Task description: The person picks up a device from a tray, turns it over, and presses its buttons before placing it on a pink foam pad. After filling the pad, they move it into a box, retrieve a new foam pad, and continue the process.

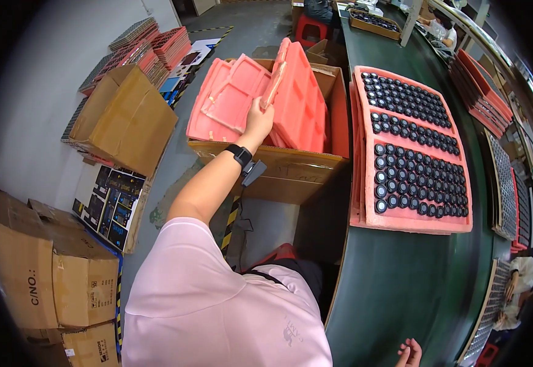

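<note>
My left hand [259, 122], with a black watch on its wrist, is closed on the edge of a pink foam tray [300, 98]. That tray stands tilted upright in an open cardboard box [291, 177]. Other pink foam pieces [233, 92] lean in the box to the left of my hand. On the green work surface, to the right of the box, a stack of pink foam trays [416, 223] carries rows of small black round parts [422, 177]. My right hand [410, 353] is over the green surface at the lower edge, fingers loosely bent and apart, holding nothing visible.
Cardboard boxes [86, 281] are piled at the left. Stacked trays [171, 49] and an open carton [122, 122] stand by the wall. A red stool [311, 29] is at the back. More trays [477, 92] line the green bench's [382, 281] far side, where other people work.
</note>
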{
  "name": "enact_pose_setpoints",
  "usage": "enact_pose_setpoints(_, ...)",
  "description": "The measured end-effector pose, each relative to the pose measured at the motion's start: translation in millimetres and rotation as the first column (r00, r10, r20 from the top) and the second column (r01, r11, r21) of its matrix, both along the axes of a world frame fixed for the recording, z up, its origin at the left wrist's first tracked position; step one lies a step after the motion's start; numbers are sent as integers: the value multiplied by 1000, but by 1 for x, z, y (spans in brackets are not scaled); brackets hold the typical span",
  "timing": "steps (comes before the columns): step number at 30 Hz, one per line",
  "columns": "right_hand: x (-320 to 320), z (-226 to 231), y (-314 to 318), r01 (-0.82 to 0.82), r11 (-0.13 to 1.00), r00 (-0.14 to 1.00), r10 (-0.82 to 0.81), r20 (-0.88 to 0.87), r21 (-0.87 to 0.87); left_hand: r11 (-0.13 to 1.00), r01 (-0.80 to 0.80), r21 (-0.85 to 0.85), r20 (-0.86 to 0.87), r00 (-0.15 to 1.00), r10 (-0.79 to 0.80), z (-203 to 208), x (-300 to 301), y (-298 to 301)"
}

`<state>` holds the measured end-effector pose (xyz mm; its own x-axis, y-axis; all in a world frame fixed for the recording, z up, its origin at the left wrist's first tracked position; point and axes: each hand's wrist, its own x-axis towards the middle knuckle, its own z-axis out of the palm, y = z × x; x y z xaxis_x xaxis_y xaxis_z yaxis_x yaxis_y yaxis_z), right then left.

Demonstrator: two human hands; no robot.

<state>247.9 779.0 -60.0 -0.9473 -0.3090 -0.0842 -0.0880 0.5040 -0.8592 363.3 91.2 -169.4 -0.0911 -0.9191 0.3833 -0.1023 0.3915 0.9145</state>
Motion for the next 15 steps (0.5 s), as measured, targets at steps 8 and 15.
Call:
enact_pose_setpoints(8, 1, -2, 4, 7, 1000, 1000, -7, 13, 6, 1000, 2, -17, 5, 1000, -2, -6, 0, -5)
enact_pose_setpoints(15, 1, -1, 2, -9, 1000, 1000, 9, 27, 17, 1000, -11, 20, 9, 1000, 11, -9, 7, -5)
